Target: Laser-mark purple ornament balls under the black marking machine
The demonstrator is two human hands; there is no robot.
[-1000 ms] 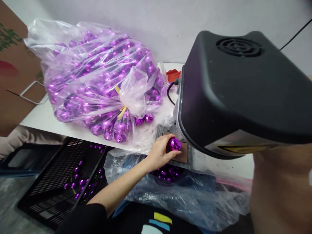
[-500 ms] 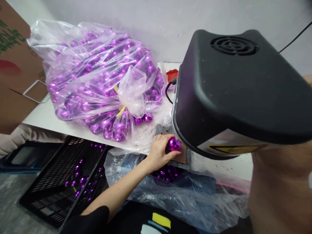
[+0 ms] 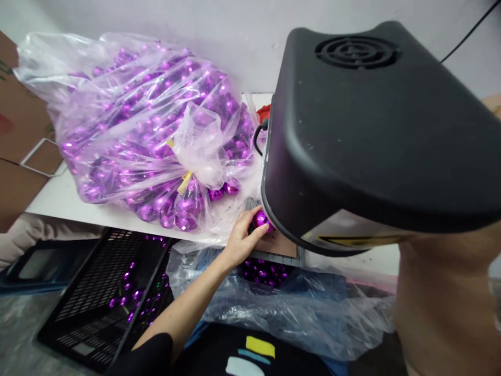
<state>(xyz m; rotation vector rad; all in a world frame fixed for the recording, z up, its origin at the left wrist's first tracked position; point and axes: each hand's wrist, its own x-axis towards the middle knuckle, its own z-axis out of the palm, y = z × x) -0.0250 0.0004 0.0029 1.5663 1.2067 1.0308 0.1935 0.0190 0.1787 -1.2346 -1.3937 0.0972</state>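
Observation:
My left hand (image 3: 239, 239) reaches to the white table's front edge and its fingers close round a shiny purple ball (image 3: 260, 218). The ball sits on a brown pad (image 3: 281, 245) under the overhanging black machine head (image 3: 368, 125). My right forearm (image 3: 446, 303) rises at the right edge; that hand is hidden behind the machine.
A big clear bag of purple balls (image 3: 144, 130), tied with a yellow band, lies on the white table (image 3: 58, 201). Below the edge, an open plastic bag (image 3: 274, 303) holds more balls. A black crate (image 3: 105, 297) with several balls stands on the floor. Cardboard box (image 3: 19, 146) at left.
My view has swung right and down a little, so everything has slid left. My left hand still grips the ball at the pad, now tucked further under the machine head.

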